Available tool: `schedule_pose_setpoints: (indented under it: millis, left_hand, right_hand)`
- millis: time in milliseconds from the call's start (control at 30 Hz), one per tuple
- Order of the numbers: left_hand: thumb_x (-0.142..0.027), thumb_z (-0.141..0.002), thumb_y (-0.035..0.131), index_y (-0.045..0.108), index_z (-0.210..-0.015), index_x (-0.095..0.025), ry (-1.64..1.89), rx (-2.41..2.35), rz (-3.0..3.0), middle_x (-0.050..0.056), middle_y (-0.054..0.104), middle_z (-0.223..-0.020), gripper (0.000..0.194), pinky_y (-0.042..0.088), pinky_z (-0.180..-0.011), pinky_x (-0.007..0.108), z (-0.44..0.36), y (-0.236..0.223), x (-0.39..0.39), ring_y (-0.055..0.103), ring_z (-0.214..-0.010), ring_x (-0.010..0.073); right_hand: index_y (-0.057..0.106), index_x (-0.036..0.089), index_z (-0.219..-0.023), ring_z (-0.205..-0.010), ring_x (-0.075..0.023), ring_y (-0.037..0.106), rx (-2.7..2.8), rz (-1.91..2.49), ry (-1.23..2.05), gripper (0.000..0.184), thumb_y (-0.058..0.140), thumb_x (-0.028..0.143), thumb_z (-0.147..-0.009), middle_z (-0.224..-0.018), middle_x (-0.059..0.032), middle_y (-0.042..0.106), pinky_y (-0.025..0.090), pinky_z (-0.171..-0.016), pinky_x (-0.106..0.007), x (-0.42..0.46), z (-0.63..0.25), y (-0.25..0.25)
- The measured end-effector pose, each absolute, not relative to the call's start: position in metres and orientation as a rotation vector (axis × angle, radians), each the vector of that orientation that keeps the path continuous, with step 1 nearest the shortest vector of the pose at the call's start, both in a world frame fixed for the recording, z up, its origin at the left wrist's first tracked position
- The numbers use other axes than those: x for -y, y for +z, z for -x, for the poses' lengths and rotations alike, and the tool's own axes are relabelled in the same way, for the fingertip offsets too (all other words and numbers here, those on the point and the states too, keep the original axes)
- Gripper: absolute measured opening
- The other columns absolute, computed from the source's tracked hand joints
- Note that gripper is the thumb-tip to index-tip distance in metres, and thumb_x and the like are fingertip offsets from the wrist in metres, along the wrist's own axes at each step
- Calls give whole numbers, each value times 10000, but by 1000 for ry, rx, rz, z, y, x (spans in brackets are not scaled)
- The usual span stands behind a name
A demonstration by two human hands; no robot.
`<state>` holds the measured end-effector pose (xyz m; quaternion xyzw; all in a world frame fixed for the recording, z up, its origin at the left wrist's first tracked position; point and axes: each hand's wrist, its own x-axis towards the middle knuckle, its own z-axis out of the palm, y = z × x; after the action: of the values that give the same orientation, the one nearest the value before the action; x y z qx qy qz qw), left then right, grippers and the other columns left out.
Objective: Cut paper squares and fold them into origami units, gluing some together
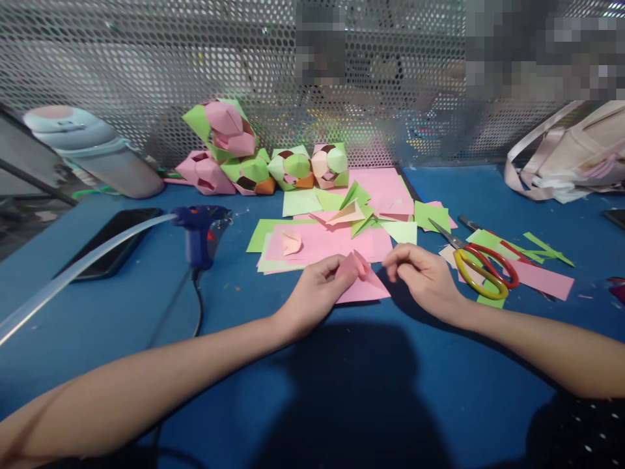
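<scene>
1. Both bare arms reach in from the near edge of the blue table [122,306], and a dark shadow lies between them.
2. The left hand [315,293] pinches a folded pink paper piece [361,277] with its fingers closed on the left side of it.
3. The right hand [422,273] has bent fingers, and its fingertips touch the right tip of the same pink piece. I think it is pinching it, but the grip is hard to see.
4. The pink piece sits near the middle of the table, low over the top.
5. Just behind it lies a stack of pink and green paper sheets [317,241], with small folded bits on top.
6. Scissors [481,264] with yellow and red handles lie just beside the right hand, on paper scraps.
7. A blue glue gun [198,234] stands to the left of the sheets, near a black phone [110,241].
8. Folded pink and green paper balls [254,156] sit at the far edge, against the mesh wall [146,65].
9. A pale bag [571,156] rests at the far right corner, and a bottle [92,150] lies at the far left.
</scene>
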<state>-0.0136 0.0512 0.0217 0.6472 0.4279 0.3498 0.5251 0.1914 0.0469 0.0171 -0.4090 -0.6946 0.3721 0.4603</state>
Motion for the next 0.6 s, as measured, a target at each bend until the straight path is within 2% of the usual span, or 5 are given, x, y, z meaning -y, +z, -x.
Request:
schedule_pose_setpoints:
  millis: [100, 200, 267, 400, 600]
  left_hand:
    - [-371, -880, 549, 638, -895, -152, 870, -1070, -1476, 25, 640, -881, 238, 422, -715, 237, 14, 21, -52, 552, -802, 148]
    - [-368, -870, 554, 641, -879, -151, 870, -1104, -1502, 25, 640, -859, 234, 419, -694, 239, 12, 20, -52, 549, -776, 148]
    - [-367, -864, 556, 637, -856, -150, 875, -1138, -1543, 13, 622, -799, 233, 408, -663, 235, 11, 19, -51, 529, -732, 140]
    - [-377, -849, 572, 621, -763, -146, 861, -1169, -1620, -16, 539, -662, 251, 357, -579, 221, 8, 19, -49, 451, -631, 115]
    - [-366, -843, 604, 635, -876, -146, 930, -1066, -1585, 10, 605, -779, 225, 402, -638, 228, 7, 19, -47, 505, -693, 119]
  right_hand:
    - [604, 179, -735, -570, -93, 481, 1746, 1074, 917, 254, 399, 78, -846, -611, 32, 501, 392, -545, -242, -51, -195, 17]
    - [614, 180, -888, -658, -114, 523, 1738, 1074, 928, 170, 463, 253, -918, -731, 4, 567, 422, -595, -257, -52, -192, 19]
    - [605, 189, -980, -766, -137, 563, 1801, 1074, 874, 185, 593, 333, -865, -870, -21, 617, 451, -663, -271, -50, -186, 19]
    - [611, 198, -906, -749, -134, 563, 1894, 1048, 778, 158, 671, 310, -811, -844, -10, 629, 458, -672, -265, -46, -178, 18]
    - [586, 186, -780, -629, -112, 534, 1897, 1057, 809, 108, 559, 223, -878, -696, 13, 591, 436, -607, -255, -43, -177, 18]
